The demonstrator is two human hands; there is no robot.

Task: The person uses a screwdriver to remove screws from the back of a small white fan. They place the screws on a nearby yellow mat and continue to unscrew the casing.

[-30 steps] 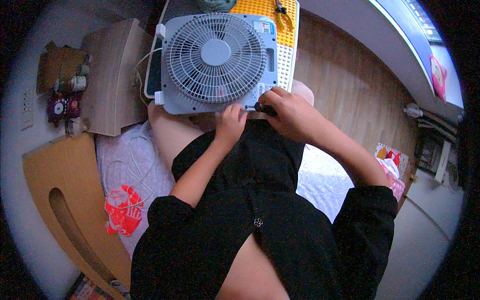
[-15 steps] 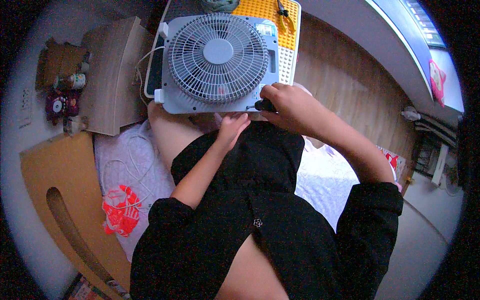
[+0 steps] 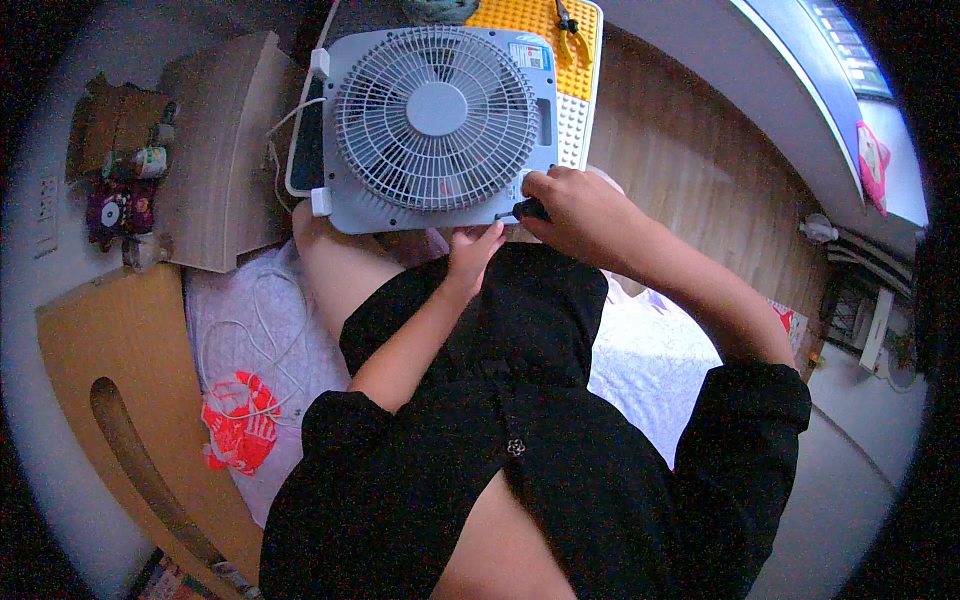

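A grey box fan (image 3: 345, 130) lies flat with its round grille (image 3: 437, 109) facing up. At its near right corner, my right hand (image 3: 580, 208) is closed around the black handle of a screwdriver (image 3: 533, 209). The metal shaft points left, its tip against or just at the casing's corner; whether it sits in a screw is too small to tell. Just below that tip, my left hand (image 3: 472, 258) rests at the fan's near edge, fingers stretched out and holding nothing I can see. Part of its fingertips is hidden by the casing.
Under the fan is a table (image 3: 597, 70) with a yellow and white studded panel (image 3: 572, 115). Yellow-handled pliers (image 3: 573, 42) lie at its far right. A wooden cabinet (image 3: 215, 150) stands left. A white cord (image 3: 265, 335) and a red-and-white bag (image 3: 240, 425) lie on the bedding.
My left hand has moved slightly up and right along the fan's near edge, closer to the screwdriver tip. The fan's near edge sits a little lower in view. My right hand keeps its grip.
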